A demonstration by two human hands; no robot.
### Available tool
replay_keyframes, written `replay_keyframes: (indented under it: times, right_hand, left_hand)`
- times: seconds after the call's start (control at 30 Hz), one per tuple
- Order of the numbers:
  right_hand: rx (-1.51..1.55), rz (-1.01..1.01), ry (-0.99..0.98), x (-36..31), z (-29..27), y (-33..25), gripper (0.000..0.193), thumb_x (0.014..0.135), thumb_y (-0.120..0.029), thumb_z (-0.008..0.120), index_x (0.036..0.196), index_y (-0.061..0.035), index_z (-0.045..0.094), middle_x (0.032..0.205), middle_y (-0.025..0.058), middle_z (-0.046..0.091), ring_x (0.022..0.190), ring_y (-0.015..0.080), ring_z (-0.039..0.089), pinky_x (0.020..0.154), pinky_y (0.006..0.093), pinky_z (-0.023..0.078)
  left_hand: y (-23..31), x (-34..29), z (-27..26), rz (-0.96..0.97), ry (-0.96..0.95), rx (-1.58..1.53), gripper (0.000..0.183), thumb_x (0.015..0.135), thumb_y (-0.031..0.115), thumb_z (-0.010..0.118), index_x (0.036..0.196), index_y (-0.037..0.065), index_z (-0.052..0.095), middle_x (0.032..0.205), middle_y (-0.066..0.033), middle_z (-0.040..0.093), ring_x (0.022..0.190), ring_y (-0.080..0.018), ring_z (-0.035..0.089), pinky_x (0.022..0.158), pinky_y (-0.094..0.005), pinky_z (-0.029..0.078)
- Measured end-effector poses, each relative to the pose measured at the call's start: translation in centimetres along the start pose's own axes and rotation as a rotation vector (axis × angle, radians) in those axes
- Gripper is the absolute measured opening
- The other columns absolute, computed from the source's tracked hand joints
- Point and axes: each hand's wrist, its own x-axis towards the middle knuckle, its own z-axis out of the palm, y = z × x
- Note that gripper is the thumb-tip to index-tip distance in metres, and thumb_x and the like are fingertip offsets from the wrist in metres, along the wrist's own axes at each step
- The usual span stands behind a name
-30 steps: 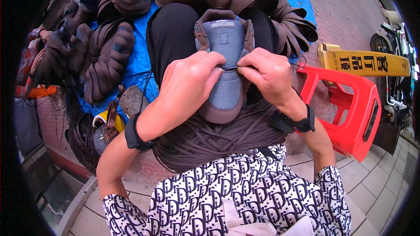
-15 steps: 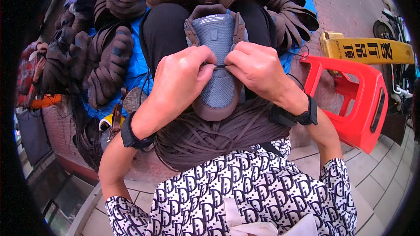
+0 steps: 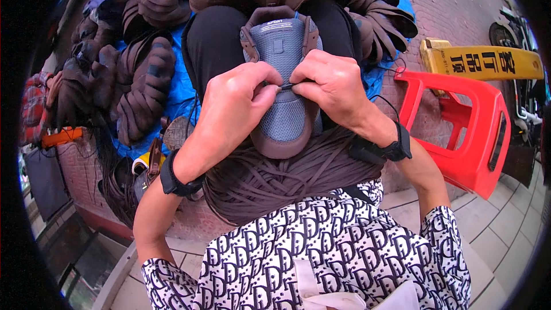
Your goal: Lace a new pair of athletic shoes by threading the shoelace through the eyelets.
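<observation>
A shoe upper [image 3: 284, 123] in grey-blue mesh with brown edging lies between my black-trousered knees, its toe toward me. Across its lower tongue runs a short stretch of dark shoelace [image 3: 286, 87]. My left hand [image 3: 232, 100] pinches this lace from the left between thumb and fingers. From the right, my right hand [image 3: 336, 87] pinches it too, fingertips close to those of the left. Where the lace passes into the eyelets is hidden under my hands. A thick bundle of brown laces [image 3: 258, 186] rests on my lap below the toe.
Stacked brown shoe uppers [image 3: 146, 89] lie left on a blue tarp [image 3: 178, 74], with more beyond my knees. On the right are a red plastic stool [image 3: 488, 143] and a yellow sign board [image 3: 459, 63]. A person's plaid sleeve [image 3: 34, 106] shows far left.
My fingertips have moved slightly apart, so more of the lace shows between them. The right hand has shifted a little left and up. The shoe upper has stayed nearly in place.
</observation>
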Motion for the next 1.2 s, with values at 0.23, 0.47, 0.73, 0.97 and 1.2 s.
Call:
replay_keyframes:
  times: [0.23, 0.47, 0.73, 0.97, 1.2]
  right_hand:
    - [-0.106, -0.022, 0.042, 0.2, -0.1, -0.4, 0.007, 0.062, -0.007, 0.062, 0.066, -0.0050, 0.056, 0.062, 0.0078, 0.052, 0.057, 0.0250, 0.055, 0.053, 0.0340, 0.046]
    - [0.176, 0.233, -0.003, -0.4, 0.0, -0.7, 0.012, 0.059, -0.001, 0.065, 0.070, 0.0002, 0.060, 0.065, 0.0093, 0.056, 0.059, 0.0208, 0.056, 0.054, 0.0288, 0.045]
    - [0.002, 0.165, -0.022, -0.1, -0.2, -0.8, 0.013, 0.058, -0.001, 0.066, 0.070, -0.0003, 0.061, 0.064, 0.0084, 0.055, 0.060, 0.0215, 0.056, 0.056, 0.0283, 0.045]
    - [-0.085, -0.007, 0.041, -0.1, -0.3, -0.6, 0.010, 0.060, -0.008, 0.064, 0.069, -0.0068, 0.060, 0.067, 0.0049, 0.055, 0.067, 0.0228, 0.057, 0.059, 0.0331, 0.046]
    - [0.071, -0.155, -0.007, 1.1, 0.0, 0.6, 0.011, 0.062, -0.007, 0.063, 0.072, -0.0065, 0.058, 0.065, 0.0052, 0.056, 0.064, 0.0231, 0.057, 0.059, 0.0331, 0.047]
  left_hand:
    - [0.4, 0.2, 0.2, -0.013, -0.009, -0.029, 0.012, 0.073, -0.002, 0.060, 0.084, -0.001, 0.059, 0.073, -0.0090, 0.059, 0.063, -0.0146, 0.057, 0.058, -0.0247, 0.045]
    - [0.2, 0.2, 0.5, 0.043, 0.019, 0.073, 0.009, 0.071, 0.002, 0.059, 0.080, 0.002, 0.057, 0.076, -0.0131, 0.060, 0.069, -0.0293, 0.060, 0.060, -0.0344, 0.048]
    - [0.0, 0.3, 0.7, 0.026, 0.021, 0.057, 0.008, 0.071, 0.002, 0.059, 0.079, 0.002, 0.058, 0.074, -0.0131, 0.059, 0.068, -0.0298, 0.060, 0.060, -0.0348, 0.048]
    - [0.4, 0.1, 0.3, -0.039, 0.009, -0.052, 0.011, 0.075, 0.000, 0.059, 0.086, 0.000, 0.060, 0.073, -0.0076, 0.059, 0.061, -0.0115, 0.055, 0.058, -0.0239, 0.045]
    - [0.1, -0.5, -0.2, -0.065, 0.003, -0.095, 0.015, 0.075, -0.001, 0.058, 0.089, -0.001, 0.058, 0.078, -0.0145, 0.060, 0.067, -0.0257, 0.060, 0.060, -0.0300, 0.047]
